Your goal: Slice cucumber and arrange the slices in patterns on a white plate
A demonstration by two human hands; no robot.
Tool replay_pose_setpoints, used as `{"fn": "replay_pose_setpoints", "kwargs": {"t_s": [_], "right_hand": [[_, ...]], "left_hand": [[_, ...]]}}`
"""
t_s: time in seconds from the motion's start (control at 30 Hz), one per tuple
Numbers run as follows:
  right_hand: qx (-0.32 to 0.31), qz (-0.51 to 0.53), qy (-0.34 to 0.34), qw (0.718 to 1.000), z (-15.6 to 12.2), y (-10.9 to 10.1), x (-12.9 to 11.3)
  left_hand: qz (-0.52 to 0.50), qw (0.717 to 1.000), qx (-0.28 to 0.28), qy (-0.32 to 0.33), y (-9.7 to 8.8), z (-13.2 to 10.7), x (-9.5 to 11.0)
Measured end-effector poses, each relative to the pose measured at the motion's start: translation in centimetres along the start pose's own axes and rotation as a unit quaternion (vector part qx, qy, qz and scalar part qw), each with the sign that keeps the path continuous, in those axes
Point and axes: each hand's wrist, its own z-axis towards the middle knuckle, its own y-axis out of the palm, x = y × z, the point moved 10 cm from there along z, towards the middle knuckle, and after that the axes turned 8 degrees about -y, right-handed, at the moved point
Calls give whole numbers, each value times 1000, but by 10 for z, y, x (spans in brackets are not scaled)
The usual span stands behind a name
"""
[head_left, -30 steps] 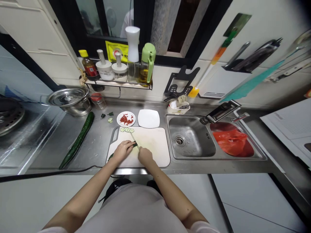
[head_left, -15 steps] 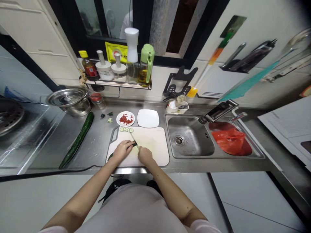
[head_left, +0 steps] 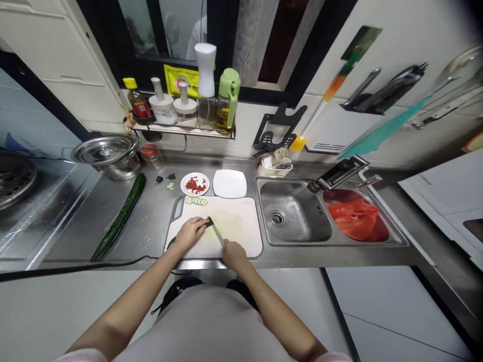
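A dark-green cucumber point(head_left: 208, 223) lies slantwise on the board point(head_left: 243, 226) — knife point(head_left: 218, 234) at its end.

Steel counter point(head_left: 151, 221): cutting board point(head_left: 247, 226), whole cucumber point(head_left: 121, 216), lidded pot point(head_left: 121, 167).

We count two hands point(head_left: 191, 232), two cucumbers point(head_left: 121, 220), one knife point(head_left: 218, 234), one board point(head_left: 241, 226), two plates point(head_left: 229, 184), two basins point(head_left: 302, 216), one pot point(head_left: 124, 167), one tap point(head_left: 341, 173) and one red bag point(head_left: 354, 219).

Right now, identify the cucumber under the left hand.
The cut cucumber on the cutting board, by the knife; the long cucumber lies left of the board.
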Motion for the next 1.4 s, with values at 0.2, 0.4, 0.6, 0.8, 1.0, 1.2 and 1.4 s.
{"fn": "replay_pose_setpoints", "kwargs": {"t_s": [0.2, 0.4, 0.6, 0.8, 1.0, 1.2, 1.4], "right_hand": [[-13, 6, -2, 1000, -11, -7, 2], [-20, 8, -4, 1000, -15, -12, 5], [-19, 6, 2, 1000, -20, -17, 11], [45, -23, 34, 998, -22, -23, 24], [93, -47, 33, 994, -20, -37, 24], [121, -72, 37, 989, -19, -48, 23], [150, -106, 17, 983, -15, -56, 18]], "left_hand": [[4, 1000, 2, -3, -1, -2, 1], [4, 1000, -2, -1, -1, -1, 2], [32, 998, -18, -41, -1, -1, 1], [18, 997, 1, -75, -5, -2, -4], [-24, 990, 44, -133, -17, 3, -20], [-55, 989, 66, -123, -28, 18, -9], [21, 998, -6, -51, -13, 28, 37]]}}
